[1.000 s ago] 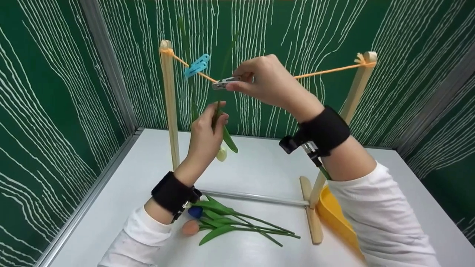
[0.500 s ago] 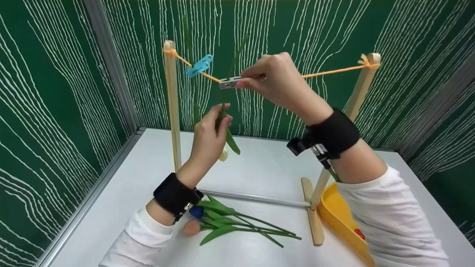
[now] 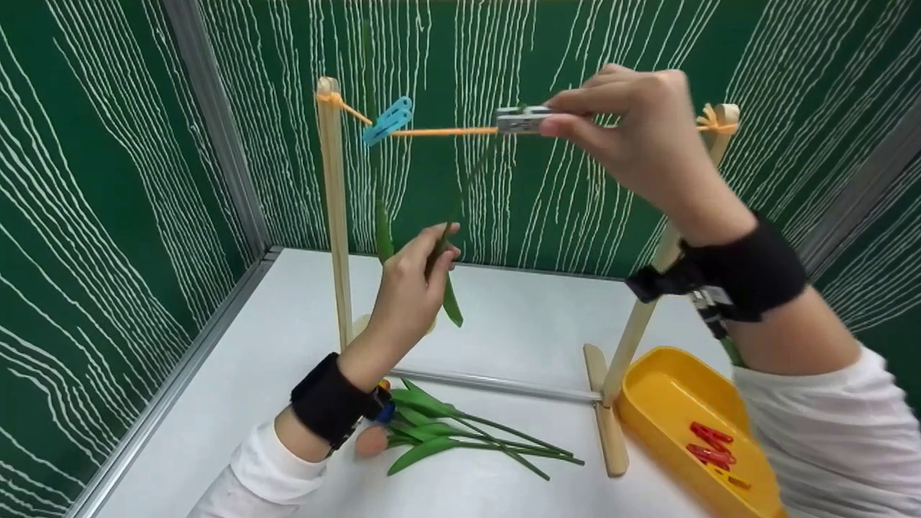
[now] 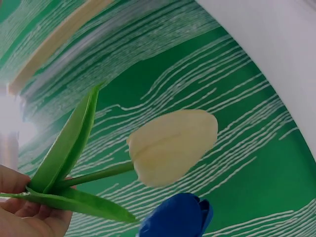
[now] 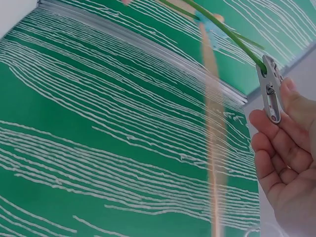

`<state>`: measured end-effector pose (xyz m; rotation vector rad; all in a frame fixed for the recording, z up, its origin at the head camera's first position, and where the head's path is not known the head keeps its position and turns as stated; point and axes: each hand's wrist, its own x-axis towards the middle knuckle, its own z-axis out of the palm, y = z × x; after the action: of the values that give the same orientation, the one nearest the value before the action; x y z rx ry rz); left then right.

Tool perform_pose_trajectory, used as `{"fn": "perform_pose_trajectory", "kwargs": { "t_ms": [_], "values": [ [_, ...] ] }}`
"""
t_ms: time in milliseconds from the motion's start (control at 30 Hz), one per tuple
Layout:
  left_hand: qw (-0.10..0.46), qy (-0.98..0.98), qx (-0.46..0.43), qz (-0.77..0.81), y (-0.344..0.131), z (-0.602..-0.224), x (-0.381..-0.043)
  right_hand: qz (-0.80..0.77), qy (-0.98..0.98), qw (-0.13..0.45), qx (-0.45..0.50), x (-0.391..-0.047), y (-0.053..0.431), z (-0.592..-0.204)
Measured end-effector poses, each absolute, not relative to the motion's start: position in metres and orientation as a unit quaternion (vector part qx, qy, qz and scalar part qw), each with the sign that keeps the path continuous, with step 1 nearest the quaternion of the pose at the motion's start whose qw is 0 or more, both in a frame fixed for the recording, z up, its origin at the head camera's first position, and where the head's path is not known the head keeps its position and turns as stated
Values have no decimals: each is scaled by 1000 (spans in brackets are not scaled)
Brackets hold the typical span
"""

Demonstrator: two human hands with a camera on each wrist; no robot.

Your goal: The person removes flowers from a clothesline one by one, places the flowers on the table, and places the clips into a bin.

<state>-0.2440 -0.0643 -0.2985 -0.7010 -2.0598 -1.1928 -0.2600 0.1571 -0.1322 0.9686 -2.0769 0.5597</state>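
My left hand (image 3: 417,273) grips the stem and leaves of a cream tulip (image 4: 173,148); in the head view its bloom is mostly behind that hand. My right hand (image 3: 637,133) pinches a grey clothespin (image 3: 522,120), whose jaws hold the tulip's stem (image 5: 242,47). An orange cord (image 3: 446,132) runs between two wooden posts. In the right wrist view, the blurred cord passes apart from the grey clothespin. A blue clothespin (image 3: 388,121) sits on the cord's left part, with another flower's long leaf (image 3: 383,226) hanging below it.
Tulips with green stems (image 3: 496,442) lie on the white table, an orange bloom (image 3: 372,441) and a blue bloom (image 4: 175,217) among them. A yellow tray (image 3: 673,403) at right holds red clothespins (image 3: 711,450) and a yellow one. A metal bar (image 3: 496,385) joins the posts' feet.
My right hand has moved right and up with the grey clothespin, the stem following it. The cord, earlier pulled into a bend, now runs nearly straight. My left hand is slightly lower.
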Motion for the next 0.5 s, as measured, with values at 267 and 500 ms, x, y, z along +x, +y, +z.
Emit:
{"fn": "perform_pose_trajectory", "kwargs": {
  "t_ms": [267,500],
  "values": [
    [321,-783,-315,-429,-57,-304,-223,290,-820,360,337,-239,209,-151],
    [308,-800,-340,-386,-55,-324,-211,362,-798,373,305,-214,253,-177]
  ]
}}
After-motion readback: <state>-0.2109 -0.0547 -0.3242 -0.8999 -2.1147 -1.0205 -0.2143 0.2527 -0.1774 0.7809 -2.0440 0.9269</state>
